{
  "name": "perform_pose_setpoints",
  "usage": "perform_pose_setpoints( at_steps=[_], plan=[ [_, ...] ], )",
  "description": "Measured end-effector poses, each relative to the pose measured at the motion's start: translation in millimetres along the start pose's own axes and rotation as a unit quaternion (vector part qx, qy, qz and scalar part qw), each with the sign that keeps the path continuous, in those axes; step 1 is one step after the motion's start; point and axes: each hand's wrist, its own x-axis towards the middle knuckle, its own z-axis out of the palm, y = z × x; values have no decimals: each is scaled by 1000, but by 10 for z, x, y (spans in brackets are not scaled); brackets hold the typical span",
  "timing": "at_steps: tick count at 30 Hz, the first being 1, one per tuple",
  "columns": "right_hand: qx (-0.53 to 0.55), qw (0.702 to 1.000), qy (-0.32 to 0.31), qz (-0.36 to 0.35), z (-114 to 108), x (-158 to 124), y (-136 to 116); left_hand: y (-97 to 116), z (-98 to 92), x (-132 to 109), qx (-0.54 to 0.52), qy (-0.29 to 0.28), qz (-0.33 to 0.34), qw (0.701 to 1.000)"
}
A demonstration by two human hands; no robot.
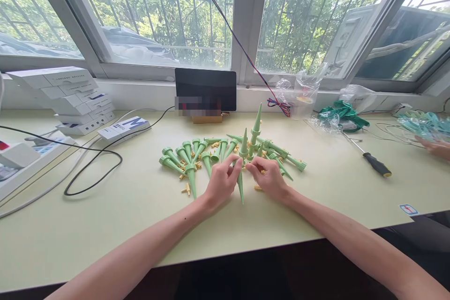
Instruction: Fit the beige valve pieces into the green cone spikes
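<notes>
My left hand (221, 182) pinches a green plastic spike (241, 186) near its head, the tip pointing toward me. My right hand (269, 177) is closed just beside it, fingertips meeting at the spike's head; whatever it pinches is too small to make out. Behind my hands lie several green spikes (186, 154) on the pale table (105, 225), with two standing upright (256, 126). Small yellow parts (186, 190) are scattered among them.
A dark tablet (206, 89) leans against the window sill. White boxes (70, 98) and a black cable (91, 159) are at the left. At the right lie a screwdriver (376, 164), plastic bags (337, 117) and another person's hand (436, 147).
</notes>
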Motion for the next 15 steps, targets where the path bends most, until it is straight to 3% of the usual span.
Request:
perform_pose_setpoints(
  at_steps=[9,15],
  plan=[
    [-21,1000,2,1,5,-8,-44,-52,22,-33,66,0,99,993],
    [-5,1000,-9,9,13,-13,-30,-39,28,-54,67,-14,116,991]
  ],
)
